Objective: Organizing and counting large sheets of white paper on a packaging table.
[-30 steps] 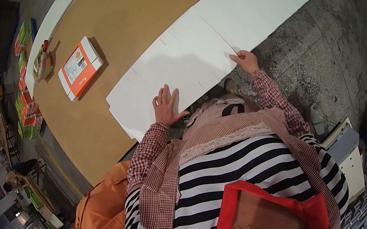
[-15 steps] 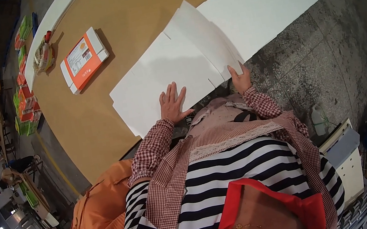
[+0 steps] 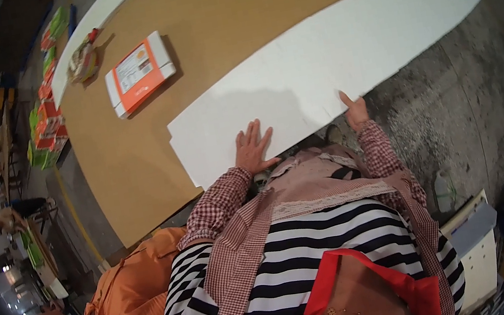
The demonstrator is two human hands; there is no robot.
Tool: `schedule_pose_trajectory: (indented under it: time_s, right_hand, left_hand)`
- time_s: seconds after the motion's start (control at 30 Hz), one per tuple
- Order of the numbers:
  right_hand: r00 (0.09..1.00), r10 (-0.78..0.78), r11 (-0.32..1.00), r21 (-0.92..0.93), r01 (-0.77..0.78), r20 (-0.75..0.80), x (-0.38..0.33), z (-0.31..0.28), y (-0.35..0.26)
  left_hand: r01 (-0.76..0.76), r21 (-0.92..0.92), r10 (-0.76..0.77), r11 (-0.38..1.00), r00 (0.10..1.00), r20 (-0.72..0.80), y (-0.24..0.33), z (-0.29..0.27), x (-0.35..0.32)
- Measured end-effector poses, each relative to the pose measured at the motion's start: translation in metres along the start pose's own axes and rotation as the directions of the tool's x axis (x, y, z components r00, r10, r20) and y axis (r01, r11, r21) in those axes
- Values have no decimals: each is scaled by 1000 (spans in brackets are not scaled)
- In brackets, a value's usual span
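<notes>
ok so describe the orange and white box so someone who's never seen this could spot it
Start at the big brown table. Above the long white sheet that both hands press, nearer the far edge, lies a flat rectangular box. It alone has a white rim around an orange face.

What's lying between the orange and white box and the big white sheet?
Nothing: in the head view only bare brown tabletop separates the orange and white box from the white sheet.

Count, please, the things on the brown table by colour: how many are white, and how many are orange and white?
White: 1, the long white sheet under the left hand and right hand.
Orange and white: 1, the flat box.
Total: 2.
</notes>
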State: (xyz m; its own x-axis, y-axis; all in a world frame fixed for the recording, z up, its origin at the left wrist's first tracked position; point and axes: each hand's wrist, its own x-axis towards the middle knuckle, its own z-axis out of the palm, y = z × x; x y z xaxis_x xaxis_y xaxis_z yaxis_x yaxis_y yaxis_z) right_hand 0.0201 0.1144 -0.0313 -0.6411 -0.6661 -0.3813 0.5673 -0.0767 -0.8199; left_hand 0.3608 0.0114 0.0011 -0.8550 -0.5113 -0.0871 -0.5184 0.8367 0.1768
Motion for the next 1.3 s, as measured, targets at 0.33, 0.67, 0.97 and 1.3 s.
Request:
schedule_pose_trajectory:
  time_s: [0.33,0.67,0.97,1.3]
  right_hand:
    - [972,-226,821,-525,222,58,2,-4,24]
    - [869,-443,513,-733,447,221,-8,-4,15]
    - [904,-355,547,-730,409,240,2,-13,8]
    - [994,-105,731,-675,100,33,99,-89,-17]
  left_hand:
    - [-25,-86,23,996,999,-27,-17,-6,-23]
    - [-62,-90,58,994,997,-41,-18,14,-31]
    - [-65,-103,62,993,998,-32,-23,9,-34]
    - [-56,-87,54,995,998,-27,-19,7,-27]
